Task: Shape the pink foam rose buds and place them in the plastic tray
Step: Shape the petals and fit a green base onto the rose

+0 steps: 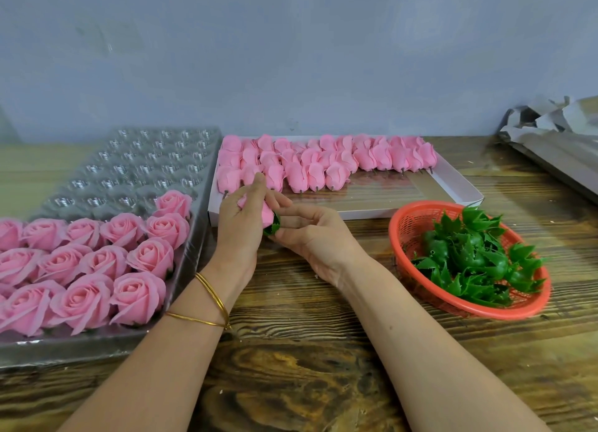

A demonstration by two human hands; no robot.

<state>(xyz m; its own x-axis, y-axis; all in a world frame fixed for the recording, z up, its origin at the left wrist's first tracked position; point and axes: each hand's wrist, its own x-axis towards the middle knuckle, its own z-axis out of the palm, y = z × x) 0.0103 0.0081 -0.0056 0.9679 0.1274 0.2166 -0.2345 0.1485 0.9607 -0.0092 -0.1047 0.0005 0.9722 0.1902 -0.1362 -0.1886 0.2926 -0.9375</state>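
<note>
**Step in Hand: Shaping One Bud at Its Base**

The left hand (241, 218) is curled round a pink foam bud (267, 212), with the bud's base pointing right. The right hand (307, 234) pinches the green calyx (273, 226) at that base between thumb and fingers. Gripping the two ends in opposite hands steadies the base while the petals are worked. On this evidence, shaping is under way and placement is not yet done.

The bud is held above the worktop (307, 367), between the plastic tray (129, 162) on the left and the white box (372, 214) of unshaped buds (323, 166) behind. Spare calyxes lie in the red basket (395, 237) near the right hand, and the tray is beside the left (so the finished piece should need only a short leftward carry).

Finished roses (97, 263) fill the tray's near rows, open face up. The far cavities are bare. The next free cavity appears to lie beside the rearmost rose.
</note>
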